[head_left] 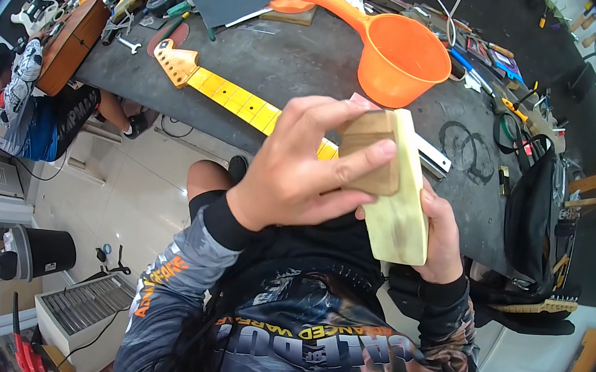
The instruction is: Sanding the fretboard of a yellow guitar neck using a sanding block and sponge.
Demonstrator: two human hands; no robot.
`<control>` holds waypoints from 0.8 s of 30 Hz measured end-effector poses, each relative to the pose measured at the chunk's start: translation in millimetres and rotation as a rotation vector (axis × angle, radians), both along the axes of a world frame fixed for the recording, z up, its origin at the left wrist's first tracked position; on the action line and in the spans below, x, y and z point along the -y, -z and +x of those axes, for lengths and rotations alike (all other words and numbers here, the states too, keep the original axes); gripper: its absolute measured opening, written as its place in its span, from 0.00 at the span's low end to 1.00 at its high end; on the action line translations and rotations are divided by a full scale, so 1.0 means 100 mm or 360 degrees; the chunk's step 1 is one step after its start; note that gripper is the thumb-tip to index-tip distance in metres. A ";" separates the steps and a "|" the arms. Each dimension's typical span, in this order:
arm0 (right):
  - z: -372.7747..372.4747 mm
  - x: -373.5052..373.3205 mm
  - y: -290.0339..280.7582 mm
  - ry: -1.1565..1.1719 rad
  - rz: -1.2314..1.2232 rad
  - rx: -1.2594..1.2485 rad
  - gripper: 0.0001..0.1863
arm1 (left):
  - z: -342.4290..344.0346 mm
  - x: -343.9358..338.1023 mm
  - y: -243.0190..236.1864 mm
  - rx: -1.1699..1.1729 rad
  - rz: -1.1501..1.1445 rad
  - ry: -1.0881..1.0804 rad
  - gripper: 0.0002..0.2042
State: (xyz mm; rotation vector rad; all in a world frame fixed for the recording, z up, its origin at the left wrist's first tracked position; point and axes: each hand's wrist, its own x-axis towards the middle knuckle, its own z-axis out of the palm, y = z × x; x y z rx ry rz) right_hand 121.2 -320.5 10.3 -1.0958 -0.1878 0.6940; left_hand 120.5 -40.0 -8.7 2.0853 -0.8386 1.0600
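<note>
My left hand (299, 165) grips a small brown wooden block (371, 150) and presses it against the face of a pale yellow-green slab of wood (405, 207). My right hand (442, 237) holds that slab from behind and below, keeping it tilted up in front of my chest. Just beyond my hands a yellow guitar neck (229, 92) with its headstock to the left lies on the dark grey workbench (313, 61); its near end is hidden behind my left hand.
An orange plastic scoop (396, 57) stands on the bench behind the slab. Tools and clutter line the bench's far and right edges. Another person (21, 104) sits at the left with a brown guitar body (69, 46). A black bag (532, 215) hangs at right.
</note>
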 end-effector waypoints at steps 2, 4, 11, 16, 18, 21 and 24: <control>0.11 0.02 0.12 -0.0106 0.0046 -0.0053 0.45 | 0.11 -0.13 0.01 -0.0127 0.0122 -0.0016 0.36; 0.14 0.04 0.22 -0.0101 0.0068 -0.0134 0.45 | 0.22 -0.23 0.08 -0.0188 0.0067 -0.0125 0.35; 0.19 -0.04 0.27 0.0186 0.0045 -0.0376 0.44 | -0.01 0.04 -0.11 -0.0100 0.0108 0.0023 0.34; 0.22 0.07 0.24 -0.0130 0.0123 -0.0295 0.44 | 0.17 -0.13 -0.06 -0.0196 0.0143 -0.0164 0.34; 0.25 0.11 0.32 -0.0152 0.0206 -0.0394 0.43 | 0.33 -0.32 0.02 -0.0311 0.0012 -0.0391 0.32; 0.19 0.17 0.26 -0.0114 0.0094 -0.0440 0.42 | 0.32 -0.43 -0.07 -0.0294 -0.0118 -0.0479 0.31; 0.20 0.15 0.29 -0.0117 0.0172 -0.0367 0.42 | 0.03 -0.07 -0.18 -0.0185 0.0027 -0.0058 0.35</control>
